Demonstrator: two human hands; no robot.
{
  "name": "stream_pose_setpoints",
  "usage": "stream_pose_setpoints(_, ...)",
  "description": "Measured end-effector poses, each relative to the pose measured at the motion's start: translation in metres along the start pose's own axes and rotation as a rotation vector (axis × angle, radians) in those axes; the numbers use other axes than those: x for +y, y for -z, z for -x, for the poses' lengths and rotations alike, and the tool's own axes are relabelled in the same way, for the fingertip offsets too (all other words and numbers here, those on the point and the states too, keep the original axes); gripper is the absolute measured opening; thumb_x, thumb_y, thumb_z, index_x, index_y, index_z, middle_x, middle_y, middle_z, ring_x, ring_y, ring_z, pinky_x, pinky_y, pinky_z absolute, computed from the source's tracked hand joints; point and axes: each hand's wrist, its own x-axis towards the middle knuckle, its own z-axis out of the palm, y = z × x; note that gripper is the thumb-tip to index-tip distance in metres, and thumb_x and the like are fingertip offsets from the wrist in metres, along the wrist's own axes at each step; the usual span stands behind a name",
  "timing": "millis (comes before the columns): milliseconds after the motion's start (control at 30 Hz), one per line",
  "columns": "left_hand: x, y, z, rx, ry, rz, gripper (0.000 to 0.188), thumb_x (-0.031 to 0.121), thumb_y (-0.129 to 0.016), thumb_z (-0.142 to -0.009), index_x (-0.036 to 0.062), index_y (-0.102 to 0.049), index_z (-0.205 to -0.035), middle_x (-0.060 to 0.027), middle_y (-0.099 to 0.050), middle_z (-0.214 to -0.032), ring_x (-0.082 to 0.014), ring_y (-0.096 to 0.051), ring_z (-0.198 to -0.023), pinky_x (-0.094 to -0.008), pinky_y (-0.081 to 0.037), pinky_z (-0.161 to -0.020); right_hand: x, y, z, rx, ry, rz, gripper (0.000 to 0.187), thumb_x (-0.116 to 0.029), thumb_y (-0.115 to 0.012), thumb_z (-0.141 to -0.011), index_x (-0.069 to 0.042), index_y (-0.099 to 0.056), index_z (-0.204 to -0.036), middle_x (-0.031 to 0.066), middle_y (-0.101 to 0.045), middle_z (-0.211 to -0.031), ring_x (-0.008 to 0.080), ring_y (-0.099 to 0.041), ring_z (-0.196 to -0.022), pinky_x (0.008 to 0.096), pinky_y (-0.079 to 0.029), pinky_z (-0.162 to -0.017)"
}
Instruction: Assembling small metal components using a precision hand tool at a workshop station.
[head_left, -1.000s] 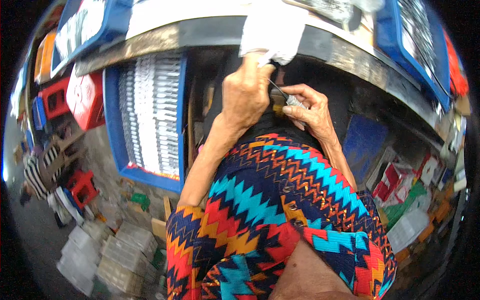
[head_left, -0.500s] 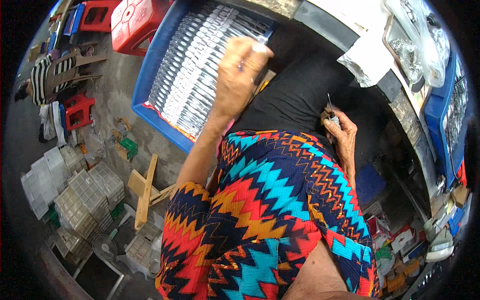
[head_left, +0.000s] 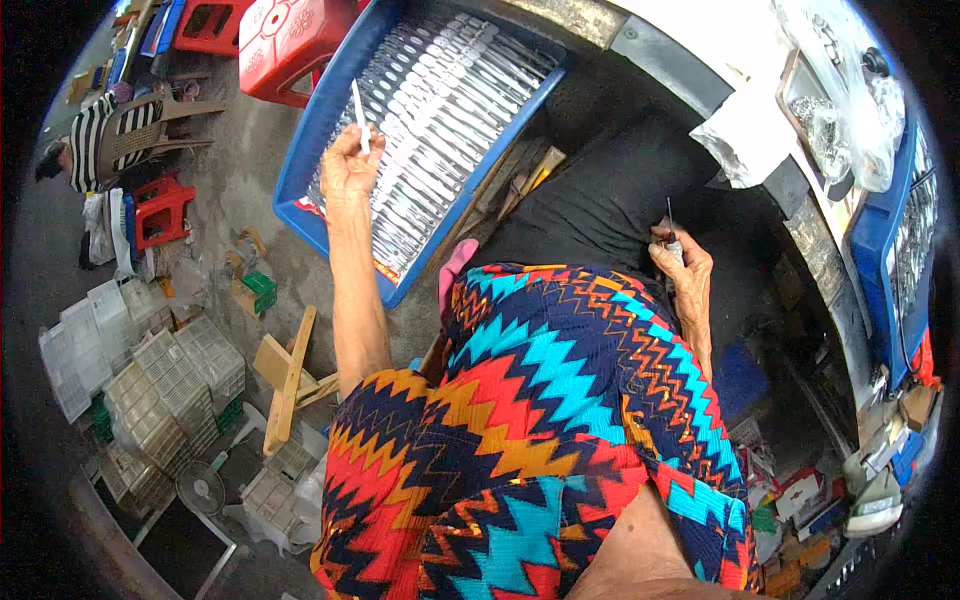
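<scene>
My left hand [head_left: 350,165] is raised over the left edge of the blue tray [head_left: 284,212], its fingers pinched round a slim white stick [head_left: 360,108] that points up and away. Neat rows of slender silver and white pieces [head_left: 430,120] fill the tray; what kind they are I cannot tell. Beside my right thigh, my right hand [head_left: 690,262] is closed round a small tool with a thin metal shaft and dark handle [head_left: 672,240]. My fingers hide part of its grip.
Red stools [head_left: 290,40] stand beyond the tray. A worktable edge [head_left: 670,65] curves along the right, with white paper [head_left: 745,140] and a blue bin [head_left: 885,240]. Stacked clear boxes [head_left: 150,390], a wooden frame [head_left: 292,385] and a fan [head_left: 200,490] are at lower left.
My left hand has swung left from the tray's right side to its left edge, and the white stick now shows clearly. The right hand has barely moved, still gripping the tool.
</scene>
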Motion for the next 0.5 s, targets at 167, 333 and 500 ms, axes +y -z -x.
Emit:
stream_pose_setpoints(167,-0.016,-0.001,-0.007,0.046,-0.116,-0.162,0.021,-0.007,-0.056,-0.072,-0.0059,-0.051,-0.092,-0.0171,-0.059,-0.081,-0.0222,-0.058,-0.067,-0.0331,-0.051,-0.057,-0.005,-0.001,0.001,-0.018,-0.027,0.039,0.024,-0.012,-0.064,-0.073,-0.002,-0.061,-0.095,-0.0018,-0.053,-0.071,0.0057,-0.046,-0.06,0.0195,-0.036,-0.054)
stream_pose_setpoints(333,-0.023,-0.009,-0.015,0.163,-0.283,-0.331,0.028,-0.008,-0.058,-0.071,-0.0083,-0.049,-0.097,-0.0115,-0.055,-0.071,-0.0138,-0.05,-0.052,-0.0253,-0.042,-0.044,-0.003,-0.002,0.0,0.003,-0.013,0.078,0.022,-0.011,-0.063,-0.073,-0.002,-0.061,-0.093,0.0001,-0.054,-0.074,0.0068,-0.047,-0.065,0.0201,-0.038,-0.059)
stream_pose_setpoints(500,-0.028,-0.02,-0.019,0.174,-0.335,-0.443,0.026,-0.008,-0.06,-0.069,-0.0072,-0.05,-0.093,-0.0108,-0.055,-0.066,-0.0143,-0.05,-0.049,-0.024,-0.041,-0.042,-0.002,-0.002,-0.001,0.01,0.038,0.141,0.023,-0.013,-0.064,-0.072,-0.002,-0.061,-0.093,-0.0001,-0.054,-0.074,0.0073,-0.047,-0.065,0.0205,-0.038,-0.059)
